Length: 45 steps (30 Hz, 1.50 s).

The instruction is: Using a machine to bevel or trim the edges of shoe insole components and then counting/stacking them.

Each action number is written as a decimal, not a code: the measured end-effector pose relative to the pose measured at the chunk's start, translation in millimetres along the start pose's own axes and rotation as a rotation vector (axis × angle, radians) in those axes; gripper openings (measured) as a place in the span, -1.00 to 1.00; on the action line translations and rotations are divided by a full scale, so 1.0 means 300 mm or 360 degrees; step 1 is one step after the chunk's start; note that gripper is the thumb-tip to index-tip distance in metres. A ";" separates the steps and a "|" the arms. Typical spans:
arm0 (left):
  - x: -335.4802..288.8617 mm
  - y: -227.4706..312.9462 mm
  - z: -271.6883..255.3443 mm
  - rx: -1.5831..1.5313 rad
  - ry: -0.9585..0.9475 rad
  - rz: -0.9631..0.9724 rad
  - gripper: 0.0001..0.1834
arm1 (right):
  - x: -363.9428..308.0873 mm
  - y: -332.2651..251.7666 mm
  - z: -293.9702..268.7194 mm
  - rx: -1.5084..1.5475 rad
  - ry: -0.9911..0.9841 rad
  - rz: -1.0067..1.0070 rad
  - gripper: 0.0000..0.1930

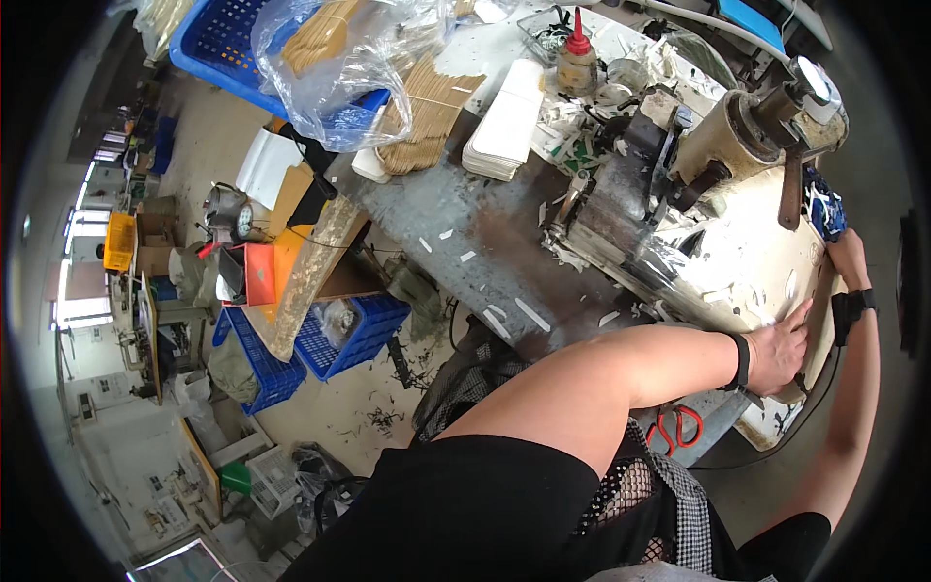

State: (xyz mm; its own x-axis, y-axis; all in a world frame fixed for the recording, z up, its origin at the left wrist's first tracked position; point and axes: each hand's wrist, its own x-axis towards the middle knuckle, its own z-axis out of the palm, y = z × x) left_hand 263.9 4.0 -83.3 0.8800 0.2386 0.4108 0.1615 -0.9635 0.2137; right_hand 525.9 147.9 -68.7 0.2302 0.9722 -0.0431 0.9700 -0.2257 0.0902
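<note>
A worn beige bench machine (732,145) with a round cylindrical head and a rusty lever stands at the right of the table. My left hand (776,357) rests on the near right edge of its pale base, fingers stretched out and apart, with a black band round the wrist. Farther along that side is my right hand (849,254), beside a blue and white patterned cloth-like bundle (824,206). Its fingers are mostly hidden, so whether they grip the bundle cannot be told. White scraps (722,281) litter the machine's base.
Red-handled scissors (676,427) lie near my left forearm. On the grey table (427,218) are white card-like strips (506,121), stacked brown pieces (427,112) and a red-tipped bottle (577,60). A blue basket (208,44) with plastic bags stands far left; blue crates (354,335) sit on the floor.
</note>
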 end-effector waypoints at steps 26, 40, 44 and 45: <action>-0.191 0.013 -0.168 -0.0156 0.0171 -0.0055 -0.55 | 0.004 0.049 0.054 -0.0014 -0.0049 0.0346 -0.62; -1.901 -0.365 -0.846 0.0434 0.0757 -0.2623 -0.78 | 0.013 0.036 0.112 -0.0073 0.0214 0.0352 -0.62; -2.264 -0.556 -0.835 0.0774 0.0528 -0.3167 -0.53 | -0.037 0.050 0.097 0.0054 0.0234 0.0500 -0.62; -2.304 -0.624 -0.824 0.0914 0.0370 -0.3300 -0.47 | -0.054 0.099 0.104 0.0135 0.0248 0.0471 -0.63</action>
State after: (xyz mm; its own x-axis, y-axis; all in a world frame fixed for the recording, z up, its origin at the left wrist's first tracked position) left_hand -485.0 49.4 -188.3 -0.7332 0.6747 0.0853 0.6776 0.7140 0.1762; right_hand 553.6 123.6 -96.2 0.4945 0.8601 0.1257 0.8674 -0.4976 -0.0071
